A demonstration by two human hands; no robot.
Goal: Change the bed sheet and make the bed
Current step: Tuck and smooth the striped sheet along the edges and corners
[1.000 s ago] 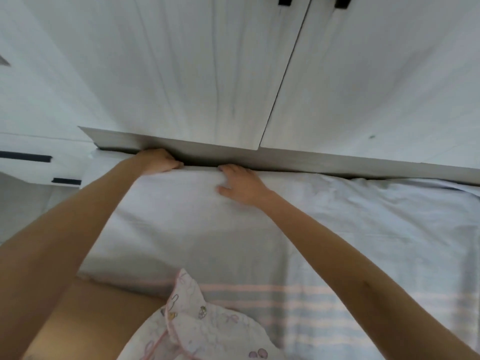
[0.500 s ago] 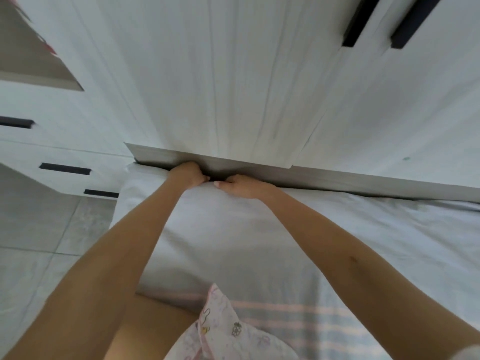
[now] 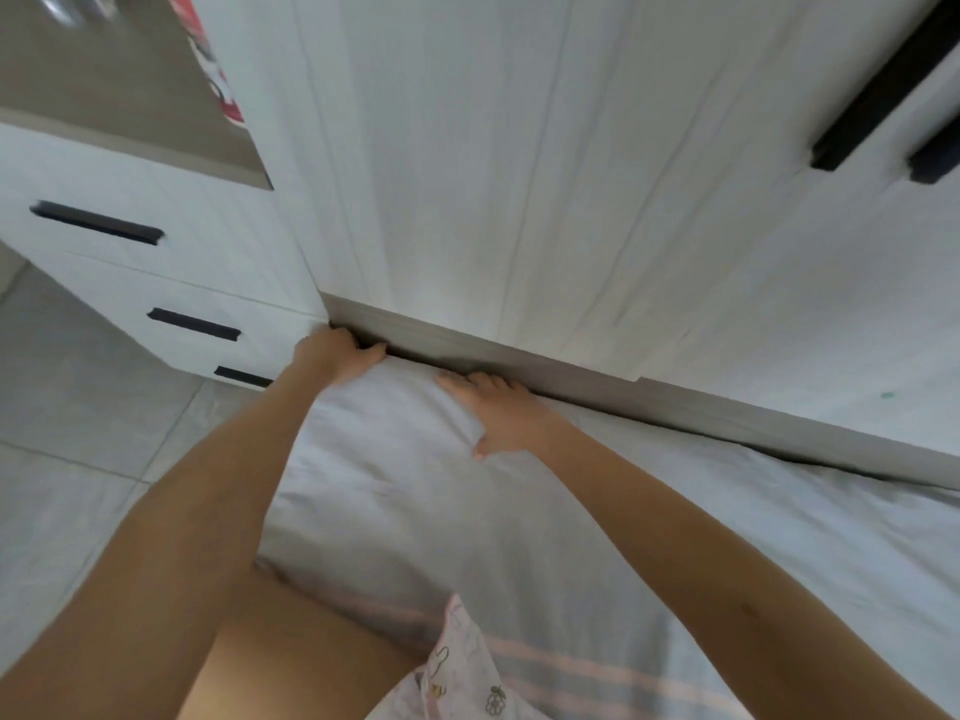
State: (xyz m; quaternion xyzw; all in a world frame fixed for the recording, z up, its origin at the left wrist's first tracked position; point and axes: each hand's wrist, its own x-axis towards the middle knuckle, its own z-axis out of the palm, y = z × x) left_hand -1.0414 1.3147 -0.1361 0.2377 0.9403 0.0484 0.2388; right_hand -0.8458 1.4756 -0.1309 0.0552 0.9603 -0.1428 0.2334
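Note:
A pale blue-grey bed sheet (image 3: pixel 597 537) with pink stripes near my body covers the mattress. My left hand (image 3: pixel 337 353) is at the mattress's far left corner, its fingers curled over the sheet's edge and reaching into the dark gap against the grey bed frame board (image 3: pixel 597 379). My right hand (image 3: pixel 498 415) lies flat on the sheet just to the right, fingers straight and pressing the fabric by the same gap. The left fingertips are hidden in the gap.
White wardrobe doors (image 3: pixel 519 174) with black handles (image 3: pixel 883 90) rise right behind the bed. A white drawer unit (image 3: pixel 156 283) stands at the left on a tiled floor (image 3: pixel 78 459). My knee (image 3: pixel 291 652) rests on the mattress edge.
Both hands have moved left along the far edge to the mattress corner. My right hand has flattened on the sheet, and the view has turned left, showing the drawers and floor.

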